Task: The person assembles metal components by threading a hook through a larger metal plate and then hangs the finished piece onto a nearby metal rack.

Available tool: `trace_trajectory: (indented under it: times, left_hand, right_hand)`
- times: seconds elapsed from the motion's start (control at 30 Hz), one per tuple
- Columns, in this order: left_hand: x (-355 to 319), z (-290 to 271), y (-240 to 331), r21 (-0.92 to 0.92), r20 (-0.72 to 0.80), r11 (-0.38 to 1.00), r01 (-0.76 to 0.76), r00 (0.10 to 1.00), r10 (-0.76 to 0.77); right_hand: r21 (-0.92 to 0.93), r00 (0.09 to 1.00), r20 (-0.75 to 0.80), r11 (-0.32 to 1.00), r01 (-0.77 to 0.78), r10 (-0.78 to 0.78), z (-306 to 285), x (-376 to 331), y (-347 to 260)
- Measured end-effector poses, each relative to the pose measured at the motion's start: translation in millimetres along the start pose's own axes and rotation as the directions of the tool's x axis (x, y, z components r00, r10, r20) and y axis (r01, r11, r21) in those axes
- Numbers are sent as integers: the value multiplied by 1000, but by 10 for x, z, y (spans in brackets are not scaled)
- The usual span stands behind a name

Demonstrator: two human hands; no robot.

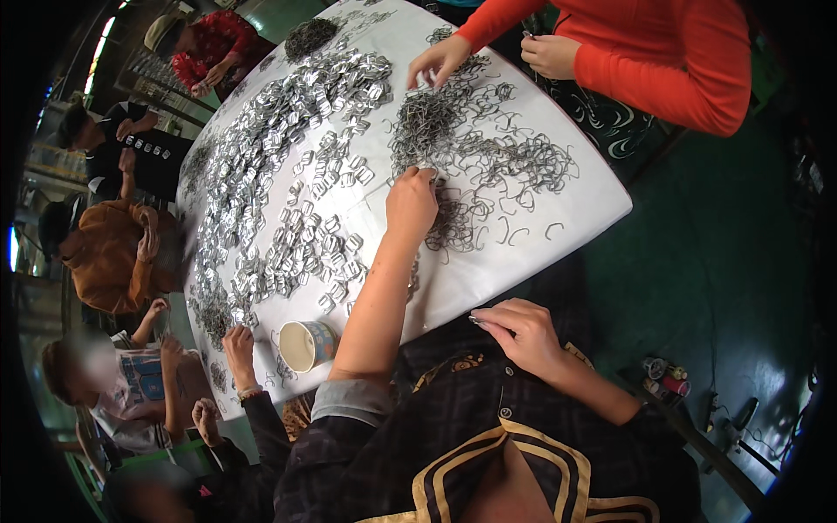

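My left hand (411, 206) reaches over the white table to a heap of bent grey wire hooks (425, 122). Its fingers are curled and pressed together at the heap's near edge; what lies in them is hidden. Close to my body, off the table's edge, my right hand (523, 335) is closed in a pinch. A small dark metal piece (475, 320) shows at its fingertips, too small to tell its kind. Left of my left arm lie many shiny silver metal clips (301, 248), spread in a long band across the table.
A paper cup (307, 346) stands by my left forearm. Across the heap, a person in a red sleeve (497, 19) has one hand (438, 61) at the same hooks. Several people sit along the left side. Loose hooks (514, 231) lie near the table's right corner (623, 207).
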State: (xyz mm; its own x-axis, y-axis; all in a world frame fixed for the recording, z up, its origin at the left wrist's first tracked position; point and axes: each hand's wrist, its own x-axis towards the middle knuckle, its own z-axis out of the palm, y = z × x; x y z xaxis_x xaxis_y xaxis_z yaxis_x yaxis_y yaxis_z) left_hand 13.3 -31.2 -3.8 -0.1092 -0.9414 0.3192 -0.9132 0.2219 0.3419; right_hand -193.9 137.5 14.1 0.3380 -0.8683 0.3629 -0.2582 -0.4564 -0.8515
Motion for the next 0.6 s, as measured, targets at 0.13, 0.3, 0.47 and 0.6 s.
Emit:
trace_trajectory:
  times: [0.13,0.3,0.47,0.6]
  left_hand:
    - [86,24,-34,-30,-48,993,-116,992,115]
    - [269,226,28,76,-51,951,-299,951,303]
    - [378,263,73,273,115,882,-383,924,366]
    - [371,235,56,308,148,852,-424,906,398]
  right_hand:
    - [-2,1000,26,1000,0,0,16,31,-27]
    - [9,1000,23,1000,18,-19,33,44,-41]
    - [-1,1000,-3,1000,7,-7,-11,22,-53]
    - [14,999,-43,1000,4,-4,-7,20,-45]
